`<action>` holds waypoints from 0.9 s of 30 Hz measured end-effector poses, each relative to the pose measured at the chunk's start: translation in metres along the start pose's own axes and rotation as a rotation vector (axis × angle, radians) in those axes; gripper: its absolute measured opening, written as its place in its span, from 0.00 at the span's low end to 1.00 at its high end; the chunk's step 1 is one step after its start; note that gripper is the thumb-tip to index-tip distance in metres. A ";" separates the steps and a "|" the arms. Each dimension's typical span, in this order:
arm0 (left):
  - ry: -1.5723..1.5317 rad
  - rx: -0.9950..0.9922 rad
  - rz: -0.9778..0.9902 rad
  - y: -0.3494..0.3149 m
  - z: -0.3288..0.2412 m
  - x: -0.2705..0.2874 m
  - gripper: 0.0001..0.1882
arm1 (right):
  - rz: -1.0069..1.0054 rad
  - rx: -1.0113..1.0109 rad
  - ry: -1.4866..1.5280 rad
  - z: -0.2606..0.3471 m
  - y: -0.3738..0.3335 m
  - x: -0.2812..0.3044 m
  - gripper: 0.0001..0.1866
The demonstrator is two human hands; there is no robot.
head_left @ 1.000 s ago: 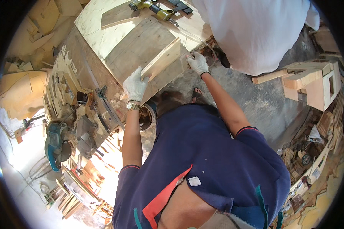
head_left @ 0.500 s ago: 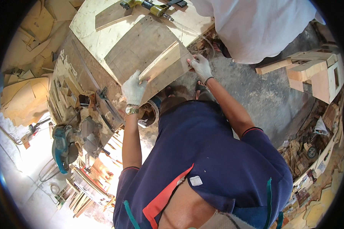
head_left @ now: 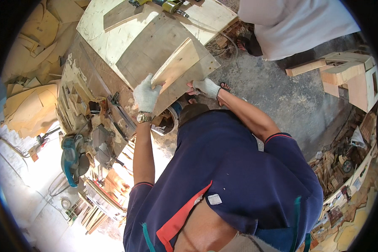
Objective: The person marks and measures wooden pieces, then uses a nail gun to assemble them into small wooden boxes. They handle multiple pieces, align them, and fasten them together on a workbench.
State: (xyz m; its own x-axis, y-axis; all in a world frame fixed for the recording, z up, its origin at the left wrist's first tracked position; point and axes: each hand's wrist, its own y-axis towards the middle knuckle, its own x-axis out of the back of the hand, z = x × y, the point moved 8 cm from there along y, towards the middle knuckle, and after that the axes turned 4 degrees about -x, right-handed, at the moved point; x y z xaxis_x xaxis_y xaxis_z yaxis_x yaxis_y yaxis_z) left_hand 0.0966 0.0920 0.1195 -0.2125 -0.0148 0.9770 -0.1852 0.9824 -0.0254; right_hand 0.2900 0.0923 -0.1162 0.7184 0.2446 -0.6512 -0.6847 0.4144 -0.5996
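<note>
Wood crowds the upper part of my feed: an upright board (head_left: pixel 178 63) stands on edge at 12 o'clock, set on a wide grey-brown panel (head_left: pixel 140 50) that reaches toward 11. At 10 o'clock I see the left hand (head_left: pixel 146 93), gloved in white, gripping the board's near end. Toward 1 o'clock, the gloved right hand (head_left: pixel 206 87) has its fingers partly bent at the panel's near edge; from here I can't tell whether it grips or only touches. Under the panel lies a pale sheet (head_left: pixel 216 19), bearing a yellow-green air tool (head_left: pixel 171 6) near 12 and an offcut (head_left: pixel 119 16) near 11. A blue circular-bladed saw (head_left: pixel 71 159) sits between 8 and 9, and a wooden frame (head_left: pixel 348 77) between 2 and 3.
</note>
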 end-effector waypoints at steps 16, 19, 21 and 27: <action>0.037 0.021 0.008 -0.019 -0.011 -0.008 0.32 | 0.094 -0.233 -1.140 0.037 -0.058 0.048 0.20; 0.053 0.020 0.060 -0.024 -0.015 -0.007 0.27 | -0.138 -0.115 -1.435 0.126 -0.088 0.079 0.17; -0.020 0.022 0.072 -0.025 -0.020 -0.001 0.22 | -0.415 0.221 -1.588 0.202 -0.096 0.074 0.16; -0.093 -0.049 0.045 -0.026 -0.019 -0.012 0.15 | -0.610 0.872 -1.502 0.395 -0.014 -0.066 0.24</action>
State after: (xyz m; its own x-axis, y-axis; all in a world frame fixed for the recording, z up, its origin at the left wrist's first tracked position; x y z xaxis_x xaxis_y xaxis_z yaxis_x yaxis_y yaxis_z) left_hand 0.1217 0.0703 0.1126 -0.3080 0.0149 0.9513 -0.1272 0.9903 -0.0567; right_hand 0.3005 0.4165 0.1192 0.6389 0.1841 0.7470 -0.4187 0.8978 0.1368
